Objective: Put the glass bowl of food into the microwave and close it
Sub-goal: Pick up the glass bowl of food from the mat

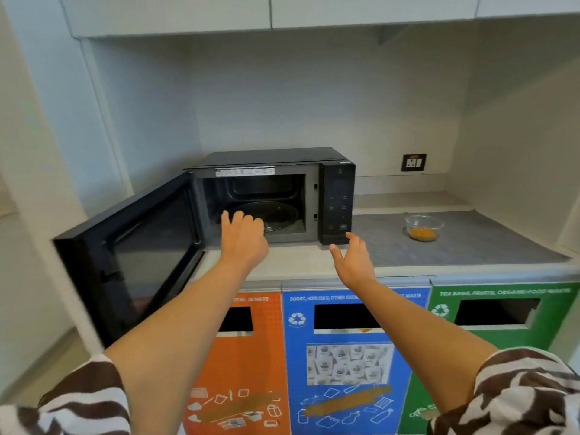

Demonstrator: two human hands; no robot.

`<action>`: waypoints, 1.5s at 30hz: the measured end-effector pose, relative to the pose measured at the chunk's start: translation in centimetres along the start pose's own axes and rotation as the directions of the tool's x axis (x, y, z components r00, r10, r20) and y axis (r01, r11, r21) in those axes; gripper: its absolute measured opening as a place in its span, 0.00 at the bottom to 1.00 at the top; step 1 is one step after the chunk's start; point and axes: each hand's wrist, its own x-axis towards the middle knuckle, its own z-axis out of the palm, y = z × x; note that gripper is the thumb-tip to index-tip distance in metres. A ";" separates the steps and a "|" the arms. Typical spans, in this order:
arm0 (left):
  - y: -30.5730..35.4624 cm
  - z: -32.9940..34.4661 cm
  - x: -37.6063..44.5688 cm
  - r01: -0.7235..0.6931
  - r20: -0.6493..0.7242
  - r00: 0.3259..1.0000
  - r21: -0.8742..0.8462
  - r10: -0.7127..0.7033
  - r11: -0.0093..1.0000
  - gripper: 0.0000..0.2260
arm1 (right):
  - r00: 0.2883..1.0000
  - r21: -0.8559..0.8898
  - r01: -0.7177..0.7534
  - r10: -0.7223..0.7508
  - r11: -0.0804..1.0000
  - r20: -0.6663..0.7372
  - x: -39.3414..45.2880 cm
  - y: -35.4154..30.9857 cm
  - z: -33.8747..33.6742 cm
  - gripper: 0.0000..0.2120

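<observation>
A black microwave (pixel 336 202) stands on the counter with its door (pixel 131 259) swung wide open to the left. Its cavity holds only the glass turntable (pixel 276 215). A small glass bowl (pixel 423 227) with orange food sits on the grey mat to the right of the microwave. My left hand (pixel 243 240) hovers in front of the cavity opening, fingers curled loosely, holding nothing. My right hand (pixel 354 262) is open, fingers spread, just below the control panel and well left of the bowl.
The counter (pixel 292 262) sits in a white alcove with cabinets above and a wall socket (pixel 413 162) at the back right. Below the counter edge are orange (pixel 251 356), blue (pixel 345 356) and green (pixel 502 309) waste bin fronts with slots.
</observation>
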 end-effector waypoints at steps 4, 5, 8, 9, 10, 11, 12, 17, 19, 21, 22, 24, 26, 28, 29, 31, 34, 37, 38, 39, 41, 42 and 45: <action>7.1 3.2 3.7 -0.024 0.038 0.999 -0.089 0.028 0.996 0.10 | 0.999 -0.039 -0.048 0.048 0.998 0.014 4.1 4.4 -3.8 0.28; 9.4 4.1 4.9 -0.025 0.046 0.998 -0.132 0.032 0.991 0.10 | 0.998 -0.052 -0.063 0.064 0.997 0.019 5.3 5.7 -5.2 0.28; 14.9 6.2 7.5 -0.023 0.104 0.993 -0.235 0.049 0.972 0.09 | 0.993 -0.102 -0.098 0.104 0.990 0.051 8.2 9.1 -8.4 0.27; 17.0 7.0 8.5 -0.024 0.111 0.992 -0.271 0.056 0.962 0.09 | 0.993 -0.124 -0.102 0.110 0.987 0.052 9.3 10.6 -9.5 0.27; 19.1 7.7 9.4 -0.020 0.134 0.989 -0.299 0.063 0.954 0.09 | 0.992 -0.147 -0.105 0.114 0.984 0.053 10.4 11.9 -10.7 0.26; 20.2 8.3 9.7 -0.008 0.166 0.984 -0.315 0.063 0.949 0.09 | 0.991 -0.160 -0.115 0.125 0.980 0.056 11.0 12.6 -11.4 0.25; 22.1 9.0 10.6 -0.004 0.185 0.980 -0.334 0.069 0.943 0.09 | 0.990 -0.170 -0.123 0.133 0.978 0.048 12.1 13.9 -12.5 0.24; 29.8 12.7 14.0 0.032 0.254 0.964 -0.401 0.077 0.915 0.08 | 0.982 -0.169 -0.191 0.187 0.967 -0.036 17.2 19.2 -16.7 0.22; 32.4 14.5 15.3 0.046 0.276 0.958 -0.425 0.081 0.904 0.08 | 0.974 -0.161 -0.227 0.224 0.960 -0.038 19.2 21.2 -17.4 0.23; 33.9 16.0 16.5 0.058 0.302 0.949 -0.437 0.086 0.898 0.08 | 0.969 -0.153 -0.246 0.243 0.957 -0.037 20.6 22.6 -17.6 0.23; 34.6 16.8 17.2 0.063 0.309 0.947 -0.442 0.086 0.895 0.09 | 0.968 -0.146 -0.252 0.249 0.957 -0.041 21.4 23.4 -17.7 0.22; 35.7 18.4 18.8 0.059 0.309 0.946 -0.455 0.096 0.889 0.10 | 0.967 -0.130 -0.254 0.250 0.958 -0.049 23.0 24.6 -17.7 0.22; 36.9 20.3 20.6 0.044 0.311 0.943 -0.463 0.115 0.885 0.11 | 0.961 -0.112 -0.277 0.272 0.954 -0.053 24.8 26.1 -17.7 0.23; 38.1 22.4 22.6 0.053 0.327 0.938 -0.468 0.117 0.882 0.12 | 0.944 -0.079 -0.326 0.320 0.942 -0.074 27.0 27.5 -17.7 0.23; 38.7 23.4 23.7 0.062 0.335 0.935 -0.476 0.115 0.877 0.12 | 0.933 -0.059 -0.354 0.348 0.933 -0.086 28.2 28.1 -17.6 0.23; 39.5 25.2 25.1 0.074 0.338 0.934 -0.495 0.113 0.865 0.12 | 0.913 -0.023 -0.402 0.398 0.916 -0.093 30.1 29.0 -17.4 0.24; 40.5 27.8 27.0 0.074 0.359 0.925 -0.490 0.123 0.869 0.14 | 0.881 0.007 -0.468 0.467 0.884 -0.074 33.1 30.1 -16.9 0.24; 41.0 29.9 28.7 0.064 0.367 0.920 -0.487 0.138 0.871 0.17 | 0.869 0.020 -0.493 0.493 0.870 -0.038 35.2 31.1 -16.3 0.24; 41.1 30.3 29.1 0.056 0.358 0.923 -0.489 0.142 0.870 0.17 | 0.865 0.018 -0.500 0.501 0.866 -0.030 35.6 31.3 -16.2 0.23; 41.5 31.1 29.9 0.044 0.350 0.924 -0.493 0.152 0.869 0.18 | 0.859 0.018 -0.510 0.511 0.860 -0.026 36.4 31.8 -15.8 0.22; 42.1 31.9 30.8 0.033 0.345 0.924 -0.504 0.166 0.863 0.19 | 0.862 0.035 -0.507 0.507 0.862 -0.016 37.4 32.3 -15.5 0.16; 42.4 32.4 31.2 0.039 0.352 0.921 -0.510 0.167 0.859 0.19 | 0.865 0.054 -0.500 0.502 0.864 -0.010 37.9 32.5 -15.3 0.15; 43.1 33.4 31.6 0.041 0.360 0.920 -0.486 0.157 0.873 0.19 | 0.866 0.094 -0.500 0.500 0.861 0.032 38.3 32.8 -14.9 0.14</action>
